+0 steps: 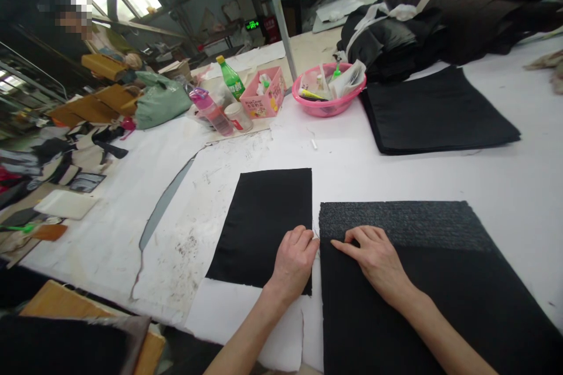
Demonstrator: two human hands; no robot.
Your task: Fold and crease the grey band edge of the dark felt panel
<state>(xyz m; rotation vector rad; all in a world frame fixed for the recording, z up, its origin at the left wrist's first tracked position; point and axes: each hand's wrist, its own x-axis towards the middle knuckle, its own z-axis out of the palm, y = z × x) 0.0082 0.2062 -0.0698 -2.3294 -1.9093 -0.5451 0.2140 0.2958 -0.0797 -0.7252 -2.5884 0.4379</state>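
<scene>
A small black fabric rectangle lies flat on the white-covered table. My left hand rests palm down on its right edge, fingers loosely curled. To the right lies a larger stack of black fabric pieces with a grey-textured band across its top. My right hand lies on that stack's upper left corner, index finger pointing left along the edge. Neither hand grips anything that I can see.
A second black fabric stack lies further back right, with dark cloth heaps behind. A pink basin, pink box, green bottle and pink water bottle stand at the back. Clutter fills the left. Another person is far left.
</scene>
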